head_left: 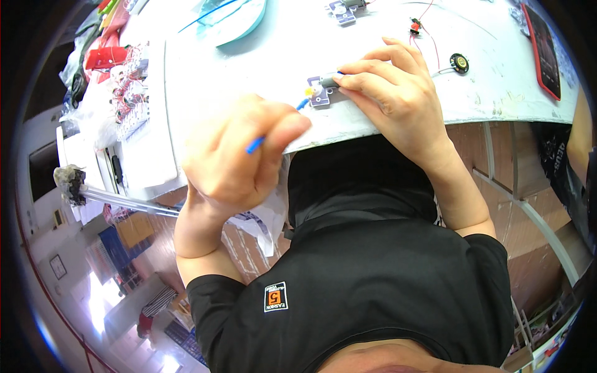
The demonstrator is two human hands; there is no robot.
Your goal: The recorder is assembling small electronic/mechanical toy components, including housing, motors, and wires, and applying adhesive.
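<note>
A small silver motor (329,81) lies on the white table (242,74), joined to a purple bracket (319,98). My right hand (398,87) pinches the motor's back end between thumb and fingers. My left hand (236,152), smeared by motion, is closed round a thin blue stick (254,145). The stick's far end comes out past the thumb and reaches a yellow piece (309,91) at the bracket's left side. I cannot tell whether the stick's tip touches that piece.
A similar motor on a bracket (342,13) sits farther back, near a teal bowl (252,31). A red part with wires (415,26), a small round speaker (459,64) and a red phone (542,53) lie right. Wired boards (132,93) crowd the left. Another person's arm (582,137) shows at the right rim.
</note>
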